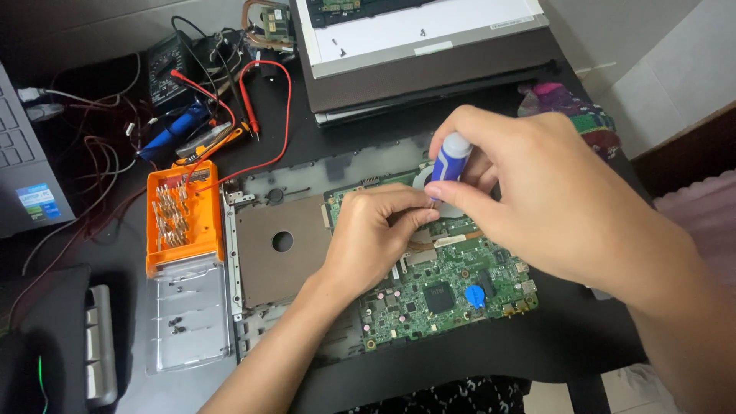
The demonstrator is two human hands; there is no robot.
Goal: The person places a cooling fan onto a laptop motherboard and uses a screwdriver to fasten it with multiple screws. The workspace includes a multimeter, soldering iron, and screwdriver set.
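An opened laptop base lies on the dark table with its green circuit board exposed. My right hand grips a blue and white screwdriver upright over the board's upper part. My left hand rests on the board just left of the screwdriver, fingers pinched around its lower shaft; the tip is hidden. A round blue coin-cell holder sits on the board's lower right.
An orange bit case with a clear lid holding small screws lies left of the base. Behind are a multimeter with red and black leads, a detached screen panel, another laptop at left, and a cloth at right.
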